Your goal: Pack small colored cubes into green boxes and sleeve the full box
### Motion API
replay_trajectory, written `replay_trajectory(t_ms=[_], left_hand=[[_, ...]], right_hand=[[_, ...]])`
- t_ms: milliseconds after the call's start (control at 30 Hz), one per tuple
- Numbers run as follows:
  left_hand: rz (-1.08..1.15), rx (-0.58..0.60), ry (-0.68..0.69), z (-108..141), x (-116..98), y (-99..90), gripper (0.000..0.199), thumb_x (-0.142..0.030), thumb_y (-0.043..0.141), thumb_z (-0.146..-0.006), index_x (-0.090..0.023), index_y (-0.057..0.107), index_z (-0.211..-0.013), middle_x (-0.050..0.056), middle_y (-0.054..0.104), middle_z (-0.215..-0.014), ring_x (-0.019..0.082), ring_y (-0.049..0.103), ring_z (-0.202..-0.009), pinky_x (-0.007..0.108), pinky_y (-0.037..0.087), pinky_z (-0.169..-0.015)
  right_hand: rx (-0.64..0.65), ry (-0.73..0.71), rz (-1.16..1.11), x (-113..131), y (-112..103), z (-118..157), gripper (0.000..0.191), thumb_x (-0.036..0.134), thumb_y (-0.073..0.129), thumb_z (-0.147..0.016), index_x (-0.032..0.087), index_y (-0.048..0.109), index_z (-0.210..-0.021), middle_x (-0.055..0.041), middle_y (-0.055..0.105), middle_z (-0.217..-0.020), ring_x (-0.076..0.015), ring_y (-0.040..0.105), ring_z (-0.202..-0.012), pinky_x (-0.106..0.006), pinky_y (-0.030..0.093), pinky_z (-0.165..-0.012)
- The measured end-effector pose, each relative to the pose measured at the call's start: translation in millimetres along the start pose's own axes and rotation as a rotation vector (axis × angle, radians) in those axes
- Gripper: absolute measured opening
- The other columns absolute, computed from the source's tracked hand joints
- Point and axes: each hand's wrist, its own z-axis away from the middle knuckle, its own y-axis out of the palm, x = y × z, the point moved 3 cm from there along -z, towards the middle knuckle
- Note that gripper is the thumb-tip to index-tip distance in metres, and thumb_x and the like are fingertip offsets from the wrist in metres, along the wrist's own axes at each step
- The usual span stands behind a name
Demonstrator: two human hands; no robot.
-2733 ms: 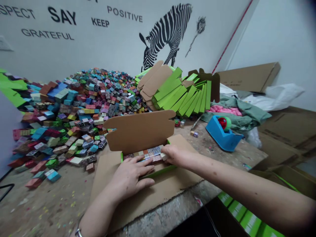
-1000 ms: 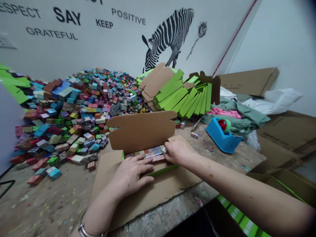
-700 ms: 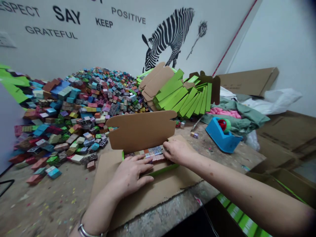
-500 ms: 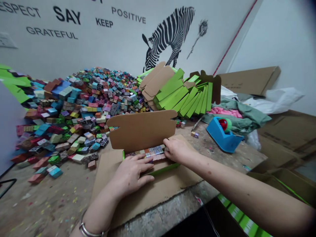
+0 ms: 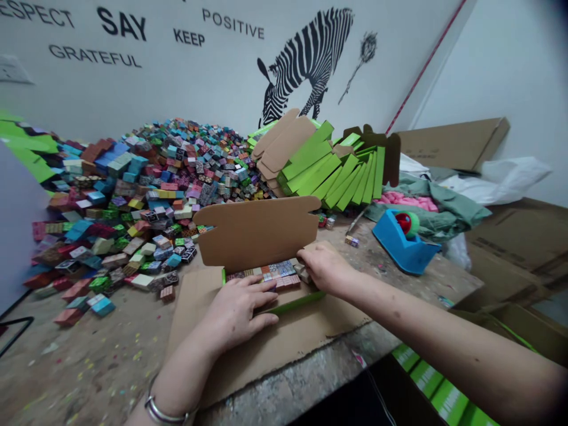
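An open cardboard box [image 5: 257,231] with green sides stands on a flat cardboard sheet [image 5: 284,343], its brown lid flap raised at the back. Rows of small patterned blocks [image 5: 279,272] lie inside it. My left hand [image 5: 233,310] lies flat with fingers stretched over the left part of the box, touching the blocks and front edge; it grips nothing. At the right end of the box my right hand [image 5: 326,269] has its fingers curled down on pale beige blocks [image 5: 302,273]. Its fingertips are partly hidden.
A big heap of coloured blocks [image 5: 164,171] fills the table's back left. Folded green boxes [image 5: 337,177] lean behind. A blue tape dispenser [image 5: 403,245], a single block [image 5: 352,241] and green cloth [image 5: 461,198] are at right. Cartons [image 5: 510,231] stand beyond the table edge.
My right hand has shifted slightly right, so the pale beige blocks by its fingertips now show. My left hand stays in place on the box. The camera view has moved a little.
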Motion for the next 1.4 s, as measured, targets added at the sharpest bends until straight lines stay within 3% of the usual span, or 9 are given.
replay_trajectory(t_ms=[233,533,933,1100,1300,1400], left_hand=[[0.008,0.003,0.0,-1,1,0.5,0.037,-0.054,0.04,-0.078,-0.037,0.055,-0.107,-0.011,0.04,-0.13,0.026,0.038,-0.119,0.047,0.037,-0.091],[0.042,-0.033,-0.013,0,-1,-2.4,0.035,-0.05,0.046,-0.076,-0.037,0.056,-0.107,-0.008,0.044,-0.127,0.027,0.04,-0.118,0.046,0.036,-0.092],[0.034,-0.027,0.002,0,0,-0.9,0.034,-0.05,0.045,-0.077,-0.036,0.057,-0.106,-0.007,0.043,-0.129,0.028,0.04,-0.117,0.047,0.035,-0.092],[0.066,-0.041,0.008,2,-1,-3.1,0.032,-0.05,0.045,-0.077,-0.037,0.058,-0.104,-0.007,0.043,-0.129,0.027,0.039,-0.118,0.045,0.036,-0.091],[0.174,-0.207,0.02,6,-5,-7.0,0.034,-0.052,0.044,-0.077,-0.032,0.061,-0.1,-0.003,0.054,-0.119,0.021,0.048,-0.11,0.038,0.039,-0.089],[0.355,-0.456,0.029,9,-1,-18.3,0.028,-0.041,0.046,-0.08,-0.025,0.064,-0.095,0.0,0.063,-0.103,0.014,0.057,-0.095,0.027,0.043,-0.083]], right_hand=[[0.071,0.02,-0.006,0,4,1,0.023,0.017,0.053,-0.068,0.016,0.057,-0.091,-0.0082,0.058,-0.081,-0.0192,0.05,-0.08,-0.025,0.03,-0.059],[-0.069,-0.054,-0.121,-9,28,-3,0.021,0.02,0.052,-0.07,0.02,0.061,-0.089,-0.0046,0.054,-0.074,-0.0164,0.047,-0.073,-0.024,0.027,-0.057],[-0.045,-0.037,-0.049,-4,12,-5,0.007,0.019,0.053,-0.068,0.019,0.06,-0.068,-0.0032,0.056,-0.069,-0.0152,0.047,-0.071,-0.026,0.024,-0.058],[-0.044,-0.069,-0.026,2,9,-5,0.011,0.02,0.051,-0.072,0.019,0.062,-0.072,-0.0047,0.061,-0.076,-0.0186,0.05,-0.078,-0.028,0.026,-0.063],[-0.042,-0.124,-0.035,-6,12,-8,0.011,0.022,0.053,-0.075,0.019,0.063,-0.071,-0.0042,0.062,-0.075,-0.0187,0.052,-0.078,-0.029,0.029,-0.067],[-0.156,-0.175,-0.1,-4,3,-10,0.011,0.028,0.054,-0.076,0.02,0.061,-0.076,-0.0041,0.059,-0.076,-0.0188,0.052,-0.078,-0.028,0.031,-0.065]])
